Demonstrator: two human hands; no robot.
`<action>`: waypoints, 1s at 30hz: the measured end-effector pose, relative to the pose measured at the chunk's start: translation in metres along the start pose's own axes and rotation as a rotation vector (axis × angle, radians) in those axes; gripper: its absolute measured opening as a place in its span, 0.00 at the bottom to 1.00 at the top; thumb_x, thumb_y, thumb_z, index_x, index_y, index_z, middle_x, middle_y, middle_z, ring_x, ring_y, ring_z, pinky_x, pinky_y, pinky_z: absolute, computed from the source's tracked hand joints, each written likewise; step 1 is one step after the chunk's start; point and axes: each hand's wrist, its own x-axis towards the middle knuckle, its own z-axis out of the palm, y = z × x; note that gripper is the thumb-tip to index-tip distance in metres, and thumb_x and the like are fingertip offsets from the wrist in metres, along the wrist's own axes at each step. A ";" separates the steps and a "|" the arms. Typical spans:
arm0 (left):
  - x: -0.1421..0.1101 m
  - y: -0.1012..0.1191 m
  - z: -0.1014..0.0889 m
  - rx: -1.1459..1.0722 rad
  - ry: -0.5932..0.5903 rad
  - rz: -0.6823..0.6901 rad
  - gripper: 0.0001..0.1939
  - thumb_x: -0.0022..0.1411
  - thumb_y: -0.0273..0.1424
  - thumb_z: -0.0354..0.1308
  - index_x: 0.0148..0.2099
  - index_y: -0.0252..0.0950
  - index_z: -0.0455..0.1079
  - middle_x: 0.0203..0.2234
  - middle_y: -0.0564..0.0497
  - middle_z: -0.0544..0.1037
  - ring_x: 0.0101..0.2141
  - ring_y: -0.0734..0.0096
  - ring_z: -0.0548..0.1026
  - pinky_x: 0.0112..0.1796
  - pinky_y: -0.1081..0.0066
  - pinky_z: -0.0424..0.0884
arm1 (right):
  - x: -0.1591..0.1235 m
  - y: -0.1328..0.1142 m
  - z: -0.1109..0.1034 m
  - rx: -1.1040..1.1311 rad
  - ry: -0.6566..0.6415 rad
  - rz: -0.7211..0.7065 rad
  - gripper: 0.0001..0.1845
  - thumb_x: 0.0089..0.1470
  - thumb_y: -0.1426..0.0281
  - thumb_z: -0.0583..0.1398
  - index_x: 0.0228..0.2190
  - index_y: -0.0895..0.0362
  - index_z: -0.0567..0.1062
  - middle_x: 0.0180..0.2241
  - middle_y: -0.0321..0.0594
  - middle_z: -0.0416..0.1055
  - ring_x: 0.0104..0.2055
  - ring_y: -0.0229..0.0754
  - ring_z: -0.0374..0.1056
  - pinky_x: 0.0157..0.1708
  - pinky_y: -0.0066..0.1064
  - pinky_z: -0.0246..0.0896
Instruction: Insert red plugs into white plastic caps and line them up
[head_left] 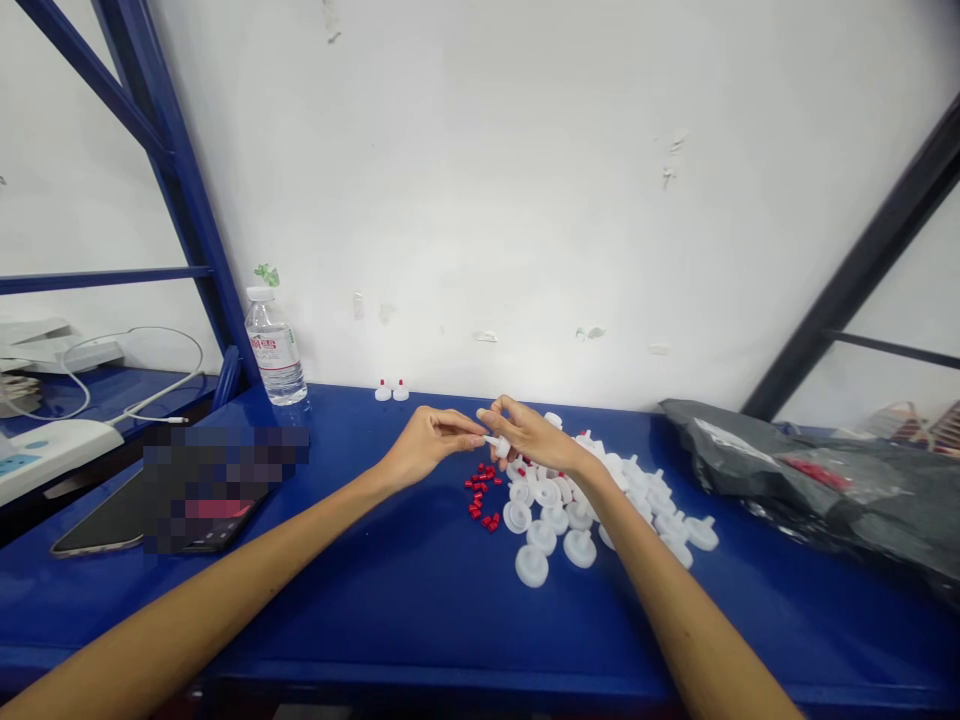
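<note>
Both my hands meet above the blue bench (375,590), near its middle. My right hand (534,436) is closed round a small white plastic cap (496,443) with a nozzle. My left hand (435,440) pinches its fingertips together right at the tip of that cap; whatever it holds is too small to make out. Just below them lies a scatter of several tiny red plugs (481,497). A pile of several white plastic caps (592,505) spreads to the right of the plugs.
Two white caps with red tips (391,391) stand by the wall. A water bottle (275,349) stands at the back left. A dark phone (157,510) lies on the left. A grey plastic bag (817,480) fills the right side. Blue rack posts flank the bench.
</note>
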 end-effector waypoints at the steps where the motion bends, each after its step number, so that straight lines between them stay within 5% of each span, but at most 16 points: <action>1: 0.000 0.001 0.001 0.024 -0.003 0.009 0.11 0.53 0.33 0.69 0.38 0.33 0.82 0.36 0.45 0.83 0.38 0.64 0.80 0.42 0.68 0.74 | 0.000 0.001 0.000 -0.013 0.001 -0.001 0.24 0.60 0.43 0.54 0.34 0.52 0.60 0.25 0.34 0.73 0.23 0.41 0.73 0.23 0.30 0.63; 8: -0.003 -0.001 0.006 0.017 -0.010 -0.026 0.09 0.53 0.33 0.70 0.36 0.33 0.81 0.31 0.46 0.83 0.34 0.64 0.81 0.39 0.69 0.75 | 0.000 0.005 0.002 -0.034 -0.010 -0.039 0.24 0.58 0.44 0.57 0.35 0.52 0.60 0.24 0.33 0.73 0.21 0.40 0.70 0.19 0.27 0.57; 16: -0.005 0.002 0.007 -0.199 0.012 -0.076 0.13 0.50 0.33 0.73 0.36 0.31 0.79 0.27 0.49 0.81 0.29 0.72 0.77 0.36 0.71 0.73 | 0.005 -0.003 0.013 0.099 0.164 -0.046 0.23 0.64 0.45 0.48 0.37 0.52 0.64 0.30 0.33 0.72 0.18 0.33 0.62 0.18 0.26 0.58; 21: -0.009 0.003 0.006 -0.429 -0.159 -0.171 0.31 0.51 0.33 0.73 0.57 0.35 0.71 0.25 0.54 0.77 0.27 0.73 0.75 0.33 0.71 0.71 | 0.008 -0.004 0.023 0.391 0.128 -0.085 0.22 0.65 0.47 0.48 0.49 0.47 0.66 0.36 0.34 0.70 0.17 0.29 0.55 0.14 0.22 0.44; 24: -0.010 0.004 0.005 -0.447 -0.249 -0.190 0.39 0.52 0.34 0.73 0.64 0.37 0.64 0.24 0.54 0.76 0.26 0.73 0.75 0.32 0.71 0.69 | 0.007 -0.007 0.026 0.476 0.096 -0.099 0.23 0.64 0.47 0.49 0.52 0.46 0.65 0.41 0.38 0.72 0.17 0.28 0.54 0.15 0.22 0.46; 30: -0.010 0.007 0.007 -0.370 -0.248 -0.153 0.29 0.51 0.37 0.73 0.53 0.33 0.73 0.37 0.44 0.79 0.29 0.72 0.76 0.30 0.72 0.68 | 0.008 -0.007 0.026 0.346 0.168 -0.026 0.29 0.64 0.44 0.46 0.52 0.49 0.68 0.43 0.41 0.74 0.17 0.29 0.59 0.15 0.23 0.52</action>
